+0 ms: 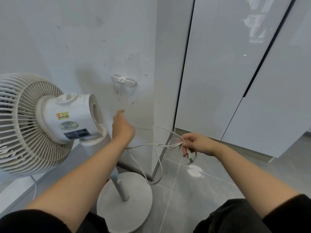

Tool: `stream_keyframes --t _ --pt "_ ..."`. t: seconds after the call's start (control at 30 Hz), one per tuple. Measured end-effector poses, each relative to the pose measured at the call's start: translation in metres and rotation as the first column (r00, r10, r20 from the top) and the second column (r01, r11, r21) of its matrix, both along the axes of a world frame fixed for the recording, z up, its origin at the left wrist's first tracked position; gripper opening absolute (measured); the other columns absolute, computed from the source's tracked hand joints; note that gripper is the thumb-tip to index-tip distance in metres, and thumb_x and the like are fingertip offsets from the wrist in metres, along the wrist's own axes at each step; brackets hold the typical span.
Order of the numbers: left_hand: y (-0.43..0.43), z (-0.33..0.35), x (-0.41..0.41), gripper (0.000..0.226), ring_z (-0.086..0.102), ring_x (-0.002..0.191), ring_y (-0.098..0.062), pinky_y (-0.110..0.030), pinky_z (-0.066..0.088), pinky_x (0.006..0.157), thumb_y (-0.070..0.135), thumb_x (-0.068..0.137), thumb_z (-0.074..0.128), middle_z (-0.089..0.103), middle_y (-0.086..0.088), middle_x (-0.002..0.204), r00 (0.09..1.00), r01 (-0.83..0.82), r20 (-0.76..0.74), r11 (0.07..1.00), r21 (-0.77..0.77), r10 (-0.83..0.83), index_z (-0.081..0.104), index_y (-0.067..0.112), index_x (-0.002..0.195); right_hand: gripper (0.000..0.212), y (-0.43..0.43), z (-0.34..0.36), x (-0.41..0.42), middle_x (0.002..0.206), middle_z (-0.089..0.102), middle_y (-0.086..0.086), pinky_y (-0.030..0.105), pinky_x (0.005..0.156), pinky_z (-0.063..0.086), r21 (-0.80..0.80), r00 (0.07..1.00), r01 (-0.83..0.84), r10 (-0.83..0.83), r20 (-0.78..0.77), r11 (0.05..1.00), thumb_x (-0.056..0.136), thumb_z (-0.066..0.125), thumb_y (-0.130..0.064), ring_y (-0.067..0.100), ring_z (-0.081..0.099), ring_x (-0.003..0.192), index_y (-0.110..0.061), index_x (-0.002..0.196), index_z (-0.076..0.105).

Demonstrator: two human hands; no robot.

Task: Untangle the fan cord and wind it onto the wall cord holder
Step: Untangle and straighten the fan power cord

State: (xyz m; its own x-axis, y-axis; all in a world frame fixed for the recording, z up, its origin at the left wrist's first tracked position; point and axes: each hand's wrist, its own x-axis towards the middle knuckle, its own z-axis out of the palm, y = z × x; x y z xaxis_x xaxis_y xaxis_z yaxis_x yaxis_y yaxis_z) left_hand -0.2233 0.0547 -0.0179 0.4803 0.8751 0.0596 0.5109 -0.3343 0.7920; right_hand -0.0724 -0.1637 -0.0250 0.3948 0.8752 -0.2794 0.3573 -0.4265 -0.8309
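A white pedestal fan (50,121) stands at the left on a round base (124,200). Its thin white cord (148,145) runs from the base up into loose loops. My right hand (196,143) grips a bundle of these loops, with the plug hanging just below its fingers. My left hand (122,126) is raised toward the wall and pinches a strand of the cord that stretches to the right. The white wall cord holder (123,80) is fixed on the wall above my left hand and has no cord on it.
A wall corner (156,148) juts out between my hands. Glossy white cabinet doors (235,81) fill the right side. The floor (193,199) is grey tile, and a low white ledge (20,187) runs under the fan at the left.
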Motion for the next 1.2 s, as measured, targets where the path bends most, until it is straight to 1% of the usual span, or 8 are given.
stream_keyframes --t 0.1,0.2,0.37,0.53,0.73,0.87,1.0,1.2 --pt "-0.027 0.005 0.006 0.075 0.023 0.141 -0.025 -0.035 0.017 0.116 -0.005 0.078 0.047 0.028 -0.004 0.152 0.873 0.486 -0.303 0.726 0.486 -0.382 0.029 0.018 0.146 0.024 0.003 0.011 0.0 0.061 0.062 0.011 0.017 0.049 0.039 -0.001 0.999 -0.037 0.037 0.027 0.999 0.095 0.038 0.001 0.017 0.053 0.055 -0.007 0.087 0.059" --pt "-0.052 0.008 0.021 0.054 0.042 0.127 -0.021 -0.036 0.028 0.11 0.007 0.086 0.049 0.053 -0.003 0.133 0.618 0.785 -0.567 0.464 0.411 -0.544 0.043 0.02 0.138 0.019 0.004 0.022 -0.001 0.058 0.062 0.008 0.018 0.049 0.037 0.003 0.998 -0.05 0.049 0.046 0.999 0.096 0.041 -0.002 0.014 0.051 0.052 -0.004 0.089 0.059" --pt "-0.057 0.017 0.03 0.022 0.053 0.065 -0.016 -0.024 0.036 0.061 0.013 0.094 0.049 0.062 -0.003 0.068 0.795 0.605 -0.093 0.775 0.183 -0.599 0.067 0.011 0.082 0.017 0.0 0.028 -0.002 0.076 0.069 0.013 0.03 0.066 0.052 0.091 0.997 -0.015 0.022 -0.077 0.996 0.097 0.048 -0.017 0.02 0.063 0.067 -0.007 0.088 0.058" --pt "-0.038 0.027 0.024 0.03 0.05 0.04 -0.009 -0.027 0.048 0.059 0.001 0.096 0.036 0.043 0.007 0.035 0.803 0.346 0.588 0.881 -0.321 -0.101 0.05 0.012 0.071 0.022 -0.004 0.02 0.001 0.092 0.07 0.02 0.036 0.08 0.053 0.066 0.99 0.051 -0.042 -0.133 0.997 0.095 0.051 -0.024 0.029 0.067 0.085 -0.005 0.089 0.058" --pt "-0.002 0.019 0.014 0.023 0.063 0.064 -0.024 -0.033 0.051 0.073 0.008 0.094 0.041 0.067 -0.011 0.066 0.993 0.116 0.047 0.983 -0.142 -0.11 0.063 0.005 0.102 0.03 0.003 0.018 -0.005 0.081 0.072 0.019 0.033 0.079 0.055 0.142 0.978 0.086 -0.056 -0.202 0.986 0.081 0.063 -0.028 0.027 0.069 0.077 0.001 0.083 0.059" --pt "-0.003 0.0 0.004 0.035 0.067 0.083 -0.021 -0.025 0.048 0.074 -0.002 0.087 0.047 0.071 -0.01 0.088 0.82 0.386 -0.412 0.916 -0.114 -0.397 0.063 0.009 0.116 0.02 0.013 0.026 -0.006 0.067 0.07 0.012 0.029 0.072 0.058 0.284 0.969 0.168 -0.105 -0.224 0.944 0.077 0.068 -0.017 0.023 0.069 0.066 0.002 0.074 0.061" --pt "-0.008 -0.002 -0.004 0.027 0.062 0.065 -0.015 -0.022 0.041 0.057 0.012 0.096 0.041 0.066 -0.003 0.073 0.694 0.483 -0.388 0.792 -0.374 -0.607 0.065 0.007 0.109 0.012 0.022 0.038 -0.009 0.058 0.065 0.008 0.023 0.058 0.056 0.349 0.974 0.215 -0.176 -0.14 0.912 0.083 0.064 0.001 0.014 0.065 0.052 0.0 0.071 0.062" --pt "-0.003 0.015 -0.004 0.048 0.063 0.103 -0.028 -0.034 0.044 0.093 0.04 0.101 0.031 0.064 -0.014 0.116 0.669 0.562 -0.451 0.799 -0.214 -0.591 0.066 0.01 0.115 0.013 0.03 0.054 -0.01 0.052 0.064 0.0 0.026 0.05 0.051 0.42 0.967 0.252 -0.243 -0.076 0.872 0.084 0.063 0.004 0.013 0.061 0.045 -0.007 0.078 0.064"
